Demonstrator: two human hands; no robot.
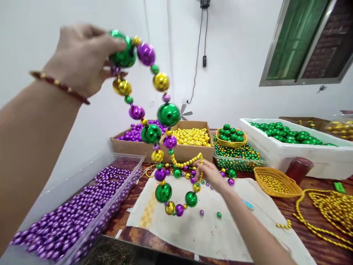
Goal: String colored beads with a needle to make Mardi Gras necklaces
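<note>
My left hand (85, 55) is raised at the upper left, its fingers closed on a large green bead of a necklace (168, 114) strung with green, gold and purple beads. The necklace hangs down in a loop in front of the boxes. Lower and to the right, my right hand (208, 173) is closed on the strand of small gold beads (187, 162) that joins the necklace. Under both, a pale cloth (220, 235) lies on the table with a loose purple bead (202, 212) and a green bead (219, 215).
A clear bin of purple beads (113, 200) stands at the left. Behind are cardboard boxes (193, 151), a tub of small mixed beads (237, 162) and a white foam box (292, 162). An orange basket (259, 176) and gold bead strands (331, 211) lie right.
</note>
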